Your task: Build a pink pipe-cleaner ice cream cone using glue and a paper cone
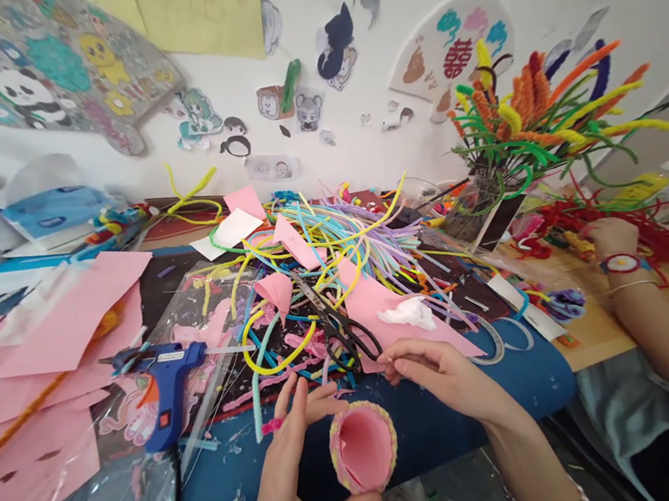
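My left hand (297, 487) holds a small pink paper cup (365, 450) between thumb and fingers, its open mouth tilted up toward me. Fuzzy yellow and pink pipe cleaner runs around the cup's rim. To its right, my right hand (436, 375) has its fingertips pinched together beside the scissors' handles; whatever they hold, if anything, is too small to make out. The black-handled scissors (341, 330) lie on the heap of pipe cleaners (343, 227). Under my right hand's far side rests a pink paper sheet (383, 311) with a crumpled white scrap (408, 314) on it.
A blue glue gun (169, 389) lies on clear plastic at the left, its cord hanging over the table's edge. Pink sheets (28, 455) cover the far left. A vase of pipe-cleaner flowers (479, 196) stands at the right. Beyond, another person's hands (615, 238) work among red pipe cleaners.
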`<control>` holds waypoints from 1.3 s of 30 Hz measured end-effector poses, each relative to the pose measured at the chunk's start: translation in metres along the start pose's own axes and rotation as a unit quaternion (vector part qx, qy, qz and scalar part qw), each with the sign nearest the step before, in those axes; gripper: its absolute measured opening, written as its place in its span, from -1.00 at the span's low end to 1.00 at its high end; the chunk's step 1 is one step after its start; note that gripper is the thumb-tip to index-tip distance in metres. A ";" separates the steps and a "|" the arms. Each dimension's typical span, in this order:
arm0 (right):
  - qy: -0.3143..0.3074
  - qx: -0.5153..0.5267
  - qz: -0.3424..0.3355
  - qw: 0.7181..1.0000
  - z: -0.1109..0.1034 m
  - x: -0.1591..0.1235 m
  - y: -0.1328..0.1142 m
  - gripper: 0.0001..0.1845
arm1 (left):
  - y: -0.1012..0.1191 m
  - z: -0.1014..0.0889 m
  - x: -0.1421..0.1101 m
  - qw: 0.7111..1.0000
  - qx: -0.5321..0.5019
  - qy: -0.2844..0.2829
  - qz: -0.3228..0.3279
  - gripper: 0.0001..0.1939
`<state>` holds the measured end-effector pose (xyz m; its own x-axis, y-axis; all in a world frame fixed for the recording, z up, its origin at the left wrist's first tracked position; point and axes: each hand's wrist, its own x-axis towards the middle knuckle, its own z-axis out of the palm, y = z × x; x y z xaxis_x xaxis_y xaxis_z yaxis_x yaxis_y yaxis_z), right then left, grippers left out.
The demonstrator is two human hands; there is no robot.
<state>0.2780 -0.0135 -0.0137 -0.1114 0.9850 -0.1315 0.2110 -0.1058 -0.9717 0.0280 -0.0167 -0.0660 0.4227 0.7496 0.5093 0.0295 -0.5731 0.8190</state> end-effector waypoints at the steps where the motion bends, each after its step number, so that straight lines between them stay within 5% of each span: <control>1: 0.000 -0.004 0.002 1.000 0.000 0.000 0.000 -0.70 | 0.000 0.000 0.000 1.000 0.000 0.000 -0.003 0.10; 9: 0.056 -0.199 -0.054 0.977 0.005 0.000 0.002 -0.45 | -0.001 0.000 -0.001 1.000 -0.004 -0.003 -0.005 0.11; 13: 0.098 -0.236 -0.073 0.964 0.000 -0.002 0.004 -0.69 | -0.001 0.000 -0.003 1.000 -0.005 0.000 -0.002 0.10; 17: 0.159 -0.308 -0.157 0.925 -0.005 -0.008 -0.001 -0.64 | -0.001 0.000 -0.003 1.000 -0.009 -0.002 -0.002 0.10; 26: 0.105 -0.214 -0.111 0.965 0.021 -0.007 -0.018 -0.87 | -0.003 0.000 -0.007 1.000 -0.014 -0.001 -0.003 0.08; 32: 0.138 -0.358 -0.149 0.911 0.019 -0.001 -0.015 -0.52 | -0.005 0.000 -0.008 1.000 -0.003 -0.004 0.000 0.05; 37: 0.113 -0.353 -0.152 0.916 0.014 -0.001 -0.012 -0.81 | -0.005 -0.001 -0.007 1.000 0.010 -0.002 0.001 0.05; 39: 0.142 -0.349 -0.138 0.916 0.015 -0.002 -0.012 -0.75 | -0.005 -0.001 -0.007 1.000 0.012 -0.001 -0.002 0.04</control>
<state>0.2616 -0.0164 -0.0047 -0.0176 0.9672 0.2536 0.7932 0.1679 -0.5854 0.0237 -0.0192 -0.0736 0.4246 0.7507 0.5062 0.0531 -0.5788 0.8138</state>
